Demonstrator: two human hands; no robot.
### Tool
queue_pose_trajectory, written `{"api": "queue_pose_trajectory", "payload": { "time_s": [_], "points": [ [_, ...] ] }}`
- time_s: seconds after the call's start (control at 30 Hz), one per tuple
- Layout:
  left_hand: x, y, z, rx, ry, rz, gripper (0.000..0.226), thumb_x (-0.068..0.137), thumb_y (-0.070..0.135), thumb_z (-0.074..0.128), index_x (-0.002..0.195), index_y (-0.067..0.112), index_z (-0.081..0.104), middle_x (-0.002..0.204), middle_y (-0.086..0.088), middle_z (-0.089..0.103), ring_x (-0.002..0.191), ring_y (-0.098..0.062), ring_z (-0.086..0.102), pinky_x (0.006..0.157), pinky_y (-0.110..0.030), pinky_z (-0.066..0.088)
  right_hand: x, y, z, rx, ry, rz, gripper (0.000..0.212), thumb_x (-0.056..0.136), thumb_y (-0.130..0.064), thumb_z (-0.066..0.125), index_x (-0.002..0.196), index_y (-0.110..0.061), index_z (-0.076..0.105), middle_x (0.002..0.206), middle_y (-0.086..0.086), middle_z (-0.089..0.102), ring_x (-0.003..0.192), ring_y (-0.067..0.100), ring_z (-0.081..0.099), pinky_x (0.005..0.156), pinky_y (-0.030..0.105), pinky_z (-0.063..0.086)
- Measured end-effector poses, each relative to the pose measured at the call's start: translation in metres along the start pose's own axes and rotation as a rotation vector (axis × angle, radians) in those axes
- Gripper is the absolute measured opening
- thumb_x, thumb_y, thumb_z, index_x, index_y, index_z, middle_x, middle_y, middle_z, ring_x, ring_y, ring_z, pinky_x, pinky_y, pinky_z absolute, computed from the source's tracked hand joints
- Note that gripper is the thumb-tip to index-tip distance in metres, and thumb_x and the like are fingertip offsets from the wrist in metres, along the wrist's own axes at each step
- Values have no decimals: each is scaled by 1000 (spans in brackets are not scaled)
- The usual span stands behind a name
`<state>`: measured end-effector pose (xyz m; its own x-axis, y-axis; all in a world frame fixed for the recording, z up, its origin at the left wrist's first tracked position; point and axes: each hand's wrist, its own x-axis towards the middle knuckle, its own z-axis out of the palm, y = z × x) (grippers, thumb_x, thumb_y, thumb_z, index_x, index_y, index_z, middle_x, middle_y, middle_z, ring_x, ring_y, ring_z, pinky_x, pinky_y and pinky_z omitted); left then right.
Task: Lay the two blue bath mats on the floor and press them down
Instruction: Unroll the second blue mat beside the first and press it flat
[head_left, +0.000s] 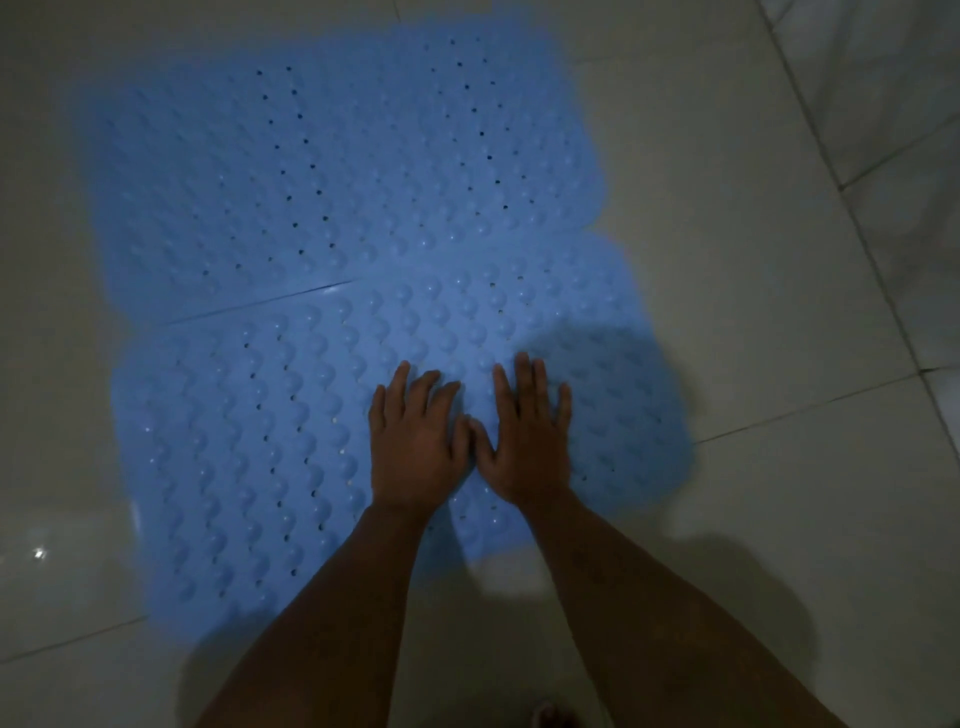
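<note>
- Tiled floor (727, 519), both mats down already.
- Far mat (311, 156) flat, edge touching near mat (249, 441).
- Left hand (415, 447), right hand (524, 441): flat, fingers straight, grasping nothing, pressing near mat; rest probably unpressed.

The pale tiled floor (727, 234), with thin dark joints between the tiles, carries two blue mats lying flat, the far mat (311, 156) and the near mat (249, 441), which touch along one edge, the near mat lying a little more to the right.
</note>
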<state>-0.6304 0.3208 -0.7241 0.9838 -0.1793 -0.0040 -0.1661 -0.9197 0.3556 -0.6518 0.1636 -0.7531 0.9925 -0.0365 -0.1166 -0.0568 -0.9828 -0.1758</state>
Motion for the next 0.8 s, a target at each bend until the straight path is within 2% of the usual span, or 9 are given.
{"api": "queue_pose_trajectory", "payload": {
  "time_s": [0.2, 0.4, 0.63, 0.7, 0.8],
  "points": [
    [0, 0, 9, 4, 18, -31, 45, 99, 38, 54, 140, 20, 61, 153, -9, 52, 152, -35, 31, 119, -60, 28, 0, 2, 5, -23, 14, 6, 73, 101, -59, 37, 161, -19, 27, 170, 12, 11, 158, 31, 6, 122, 61, 13],
    [2, -11, 10, -10, 36, -49, 48, 100, 38, 46, 141, 19, 59, 154, -9, 50, 153, -35, 30, 120, -61, 26, 2, 2, 9, -35, 17, 18, 72, 100, -60, 35, 160, -22, 28, 171, 10, 11, 158, 29, 6, 123, 59, 11],
    [-17, 2, -28, -20, 85, -72, 46, 100, 40, 46, 140, 20, 60, 152, -6, 52, 153, -33, 31, 119, -59, 28, 5, -7, -12, 15, -130, 61, 75, 97, -63, 33, 160, -23, 24, 171, 10, 10, 158, 29, 6, 124, 59, 9],
    [-19, 3, -28, -11, 67, -60, 47, 100, 39, 45, 140, 19, 60, 152, -7, 52, 153, -34, 31, 120, -60, 28, 11, -6, -25, 76, -157, 65, 72, 95, -61, 34, 156, -22, 35, 167, 12, 24, 155, 32, 20, 121, 60, 21],
    [-26, 8, -13, -8, -21, -75, 50, 100, 39, 44, 144, 19, 58, 155, -10, 50, 153, -38, 30, 119, -62, 28, 19, 5, -48, 180, -67, 52, 65, 93, -55, 37, 141, -16, 56, 146, 15, 54, 141, 38, 45, 108, 58, 43]
  ]
}}
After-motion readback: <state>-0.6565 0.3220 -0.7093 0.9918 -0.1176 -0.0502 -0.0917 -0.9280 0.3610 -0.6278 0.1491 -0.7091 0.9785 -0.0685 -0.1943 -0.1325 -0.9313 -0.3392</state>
